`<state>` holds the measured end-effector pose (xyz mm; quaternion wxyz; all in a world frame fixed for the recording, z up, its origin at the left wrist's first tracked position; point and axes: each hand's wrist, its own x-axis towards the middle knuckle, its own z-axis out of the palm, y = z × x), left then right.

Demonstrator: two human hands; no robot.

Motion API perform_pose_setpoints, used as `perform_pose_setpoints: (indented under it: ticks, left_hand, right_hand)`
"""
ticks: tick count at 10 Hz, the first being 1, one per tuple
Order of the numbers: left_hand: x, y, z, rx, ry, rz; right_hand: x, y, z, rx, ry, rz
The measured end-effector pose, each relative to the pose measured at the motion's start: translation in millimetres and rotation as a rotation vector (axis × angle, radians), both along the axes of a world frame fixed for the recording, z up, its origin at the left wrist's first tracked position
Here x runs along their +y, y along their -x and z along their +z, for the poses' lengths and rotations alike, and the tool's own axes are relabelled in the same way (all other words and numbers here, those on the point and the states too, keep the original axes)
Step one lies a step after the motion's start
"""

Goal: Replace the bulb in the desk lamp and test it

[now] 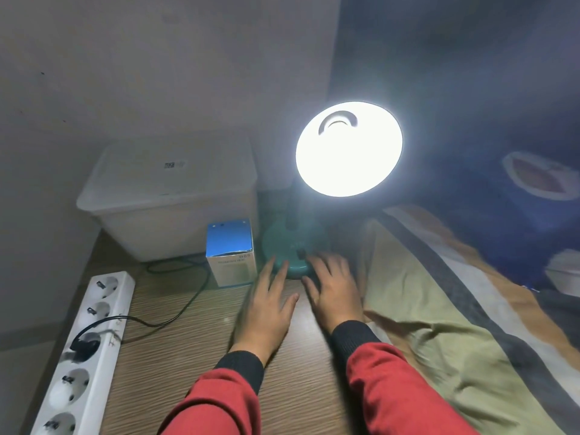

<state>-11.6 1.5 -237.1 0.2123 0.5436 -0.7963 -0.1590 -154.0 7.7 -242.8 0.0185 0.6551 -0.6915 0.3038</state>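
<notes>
1. The desk lamp's shade [349, 149] glows brightly above and beyond the fingertips, so a working bulb appears to be seated and the test seems to be passing; the bulb itself is lost in the glare.
2. The lamp's green base [292, 251] sits on the wooden table [188, 356] right at the fingertips of both hands, with a small dark switch [301, 253] between them.
3. The left hand [266, 309] lies palm down, fingers spread and holding nothing; its fingertips reach the base's near left edge, though contact is too blurred to confirm.
4. The right hand [335, 293] is also flat and empty, fingers splayed, its index tip just short of the switch.
5. A blue and white bulb box [230, 251] stands just left of the left fingertips.
6. The power strip [91, 346], with one black plug inserted, lies well left of the left hand.
7. What is left, I judge, is little: perhaps tidying the box away.
</notes>
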Motion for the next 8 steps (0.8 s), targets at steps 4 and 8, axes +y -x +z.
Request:
perform_pose_setpoints:
  ticks: [4, 8]
  left_hand:
    - [-0.3, -0.3, -4.1, 0.042, 0.028, -0.004]
    - [13.2, -7.7, 4.2, 0.134, -0.046, -0.037]
  right_hand:
    - [-7.0, 0.9, 22.4, 0.120, -0.239, 0.020]
    - [28.8, -20.4, 24.7, 0.041, -0.332, 0.008]
